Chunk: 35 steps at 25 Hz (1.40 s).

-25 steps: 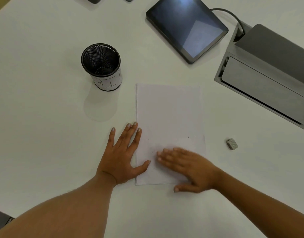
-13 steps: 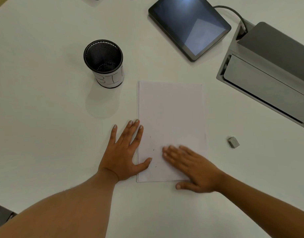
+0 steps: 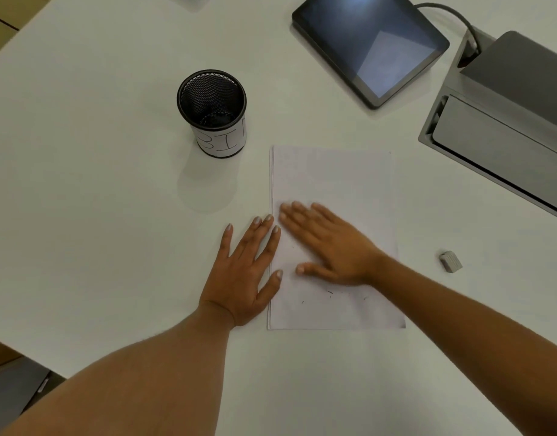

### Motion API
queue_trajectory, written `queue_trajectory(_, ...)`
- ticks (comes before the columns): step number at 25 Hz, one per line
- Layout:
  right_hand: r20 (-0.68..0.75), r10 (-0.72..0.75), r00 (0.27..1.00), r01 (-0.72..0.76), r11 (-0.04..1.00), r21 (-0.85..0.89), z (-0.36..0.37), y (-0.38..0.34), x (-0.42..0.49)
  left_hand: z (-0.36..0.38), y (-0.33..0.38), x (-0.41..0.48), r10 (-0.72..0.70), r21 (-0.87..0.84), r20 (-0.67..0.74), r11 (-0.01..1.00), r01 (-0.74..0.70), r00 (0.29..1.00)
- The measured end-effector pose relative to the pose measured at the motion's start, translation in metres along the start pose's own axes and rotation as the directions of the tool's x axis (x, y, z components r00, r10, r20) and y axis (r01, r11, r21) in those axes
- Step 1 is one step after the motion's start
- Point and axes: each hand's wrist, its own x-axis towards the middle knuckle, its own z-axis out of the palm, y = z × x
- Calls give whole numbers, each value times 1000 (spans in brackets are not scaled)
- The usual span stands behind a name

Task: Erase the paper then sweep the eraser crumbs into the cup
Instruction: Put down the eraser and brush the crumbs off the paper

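A white sheet of paper (image 3: 333, 180) lies on the white table. My left hand (image 3: 242, 272) rests flat at the paper's left edge, fingers spread, thumb and fingertips on the sheet. My right hand (image 3: 330, 243) lies flat on the paper, fingers together and pointing left, almost touching the left hand's fingertips. Several dark eraser crumbs (image 3: 330, 294) are scattered on the paper just below my right hand. A black mesh cup (image 3: 211, 111) with a white label stands upright to the paper's upper left. A small grey eraser (image 3: 450, 262) lies on the table to the right of the paper.
A dark tablet (image 3: 370, 45) with a cable lies at the back. A grey box-like device (image 3: 503, 127) fills the right rear. The table's left edge (image 3: 6, 42) runs diagonally at the upper left, and its near-left corner shows at the bottom.
My right hand has slid up and to the left across the paper, towards the left hand's fingertips, leaving crumbs uncovered behind it. The left hand has stayed at the paper's edge.
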Motion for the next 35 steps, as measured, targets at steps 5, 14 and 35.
queue_trajectory(5,116,-265,957,259,964,64,19,-48,-75,2,0,-1,-10,-20,-16,1000,9,1000)
queue_trajectory(14,0,190,982,-189,978,94,6,-9,-53,2,1,0,-22,-26,1,999,22,1000)
queue_trajectory(35,-39,277,960,-273,957,97,12,-13,-84,4,1,0,23,49,-23,999,-22,999)
